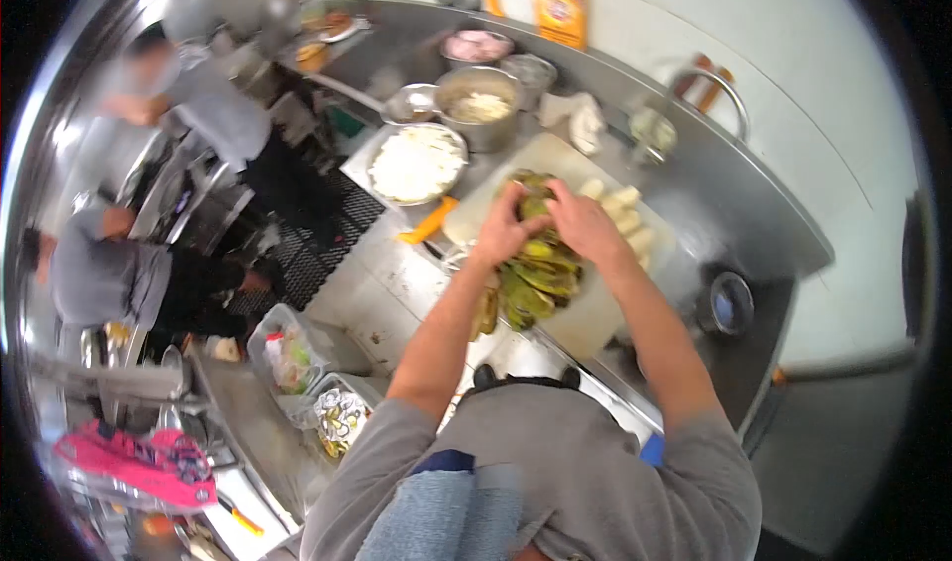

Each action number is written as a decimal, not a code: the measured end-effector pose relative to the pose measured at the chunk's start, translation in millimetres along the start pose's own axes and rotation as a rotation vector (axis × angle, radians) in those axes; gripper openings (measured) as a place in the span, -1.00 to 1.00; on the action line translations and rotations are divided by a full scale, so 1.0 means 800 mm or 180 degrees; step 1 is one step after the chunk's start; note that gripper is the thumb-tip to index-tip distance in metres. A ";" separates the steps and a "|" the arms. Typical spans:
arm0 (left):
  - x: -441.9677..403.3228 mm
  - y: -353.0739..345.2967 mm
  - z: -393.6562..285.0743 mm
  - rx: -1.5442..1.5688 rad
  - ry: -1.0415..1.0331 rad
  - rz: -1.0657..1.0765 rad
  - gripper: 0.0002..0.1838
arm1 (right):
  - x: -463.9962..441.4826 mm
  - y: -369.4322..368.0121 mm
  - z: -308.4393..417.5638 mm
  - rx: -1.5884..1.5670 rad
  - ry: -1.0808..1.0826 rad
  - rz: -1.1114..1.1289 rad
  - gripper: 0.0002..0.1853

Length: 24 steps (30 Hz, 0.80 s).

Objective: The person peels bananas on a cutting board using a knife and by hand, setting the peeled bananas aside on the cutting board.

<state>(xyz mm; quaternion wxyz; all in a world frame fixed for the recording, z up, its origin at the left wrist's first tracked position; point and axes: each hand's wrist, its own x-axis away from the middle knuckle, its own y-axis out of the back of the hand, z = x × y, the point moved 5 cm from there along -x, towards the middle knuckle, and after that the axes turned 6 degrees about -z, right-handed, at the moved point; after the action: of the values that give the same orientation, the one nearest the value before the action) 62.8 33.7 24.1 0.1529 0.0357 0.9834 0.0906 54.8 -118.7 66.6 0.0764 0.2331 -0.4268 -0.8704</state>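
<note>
A heap of green-brown plantain peels (535,276) lies on the white cutting board (585,328), spilling past its front edge. My left hand (508,229) grips the upper part of the heap from the left, fingers curled in. From the other side my right hand (585,226) closes on the same peels, its fingertips close to the left hand's. Parts of the fingers are hidden among the peels. Several pale peeled plantains (625,214) lie on the board just right of my right hand.
Left of the board stand a bowl of white chopped food (416,165) and a pot (481,105). An orange-handled tool (428,222) lies at the counter edge. Bins (297,348) stand on the floor at lower left. Two people (223,115) work at far left.
</note>
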 end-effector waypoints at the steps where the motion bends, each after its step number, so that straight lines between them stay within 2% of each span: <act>1: 0.001 0.000 0.011 -0.0213 0.0182 -0.0022 -0.44 | -0.003 0.003 0.004 -0.0054 0.0055 0.0128 -0.68; 3: 0.005 0.004 0.014 -0.0440 0.0375 -0.0023 -0.36 | -0.002 0.005 0.008 -0.0426 0.0040 0.0089 -0.67; 5: 0.008 0.003 0.008 -0.0363 0.0177 -0.0081 -0.38 | 0.003 0.001 0.002 -0.0516 -0.0061 0.0176 -0.61; 6: 0.006 0.001 0.007 -0.0411 -0.0125 -0.0087 -0.40 | 0.006 0.002 0.000 -0.0550 -0.0072 0.0128 -0.59; 7: 0.010 0.000 -0.005 0.0045 0.0041 -0.0017 -0.42 | 0.004 0.001 -0.003 -0.0518 -0.0039 0.0144 -0.58; 12: 0.006 -0.003 0.010 -0.0054 -0.0046 -0.0082 -0.47 | 0.004 0.000 -0.005 -0.0563 -0.0218 0.0329 -0.55; 16: 0.009 -0.005 0.007 -0.0088 -0.0147 -0.0168 -0.47 | 0.017 0.001 -0.014 -0.0602 -0.0483 0.0167 -0.42; 19: 0.007 -0.004 0.003 -0.0045 -0.0105 -0.0179 -0.44 | 0.035 0.021 -0.016 -0.0404 -0.0087 -0.0192 -0.41; 21: 0.009 -0.007 0.004 0.0057 0.0057 -0.0076 -0.43 | 0.026 0.024 -0.045 -0.0874 -0.0528 -0.0146 -0.48; 24: 0.010 -0.008 0.003 -0.0102 -0.0083 -0.0227 -0.44 | 0.012 0.011 -0.061 -0.1660 -0.1012 -0.0062 -0.58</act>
<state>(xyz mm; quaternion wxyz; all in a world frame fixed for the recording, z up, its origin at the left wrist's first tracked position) 56.0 28.7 18.0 0.1693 -0.0006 0.9804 0.1005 68.5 -162.2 44.7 0.0575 0.0706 -0.1932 -0.9769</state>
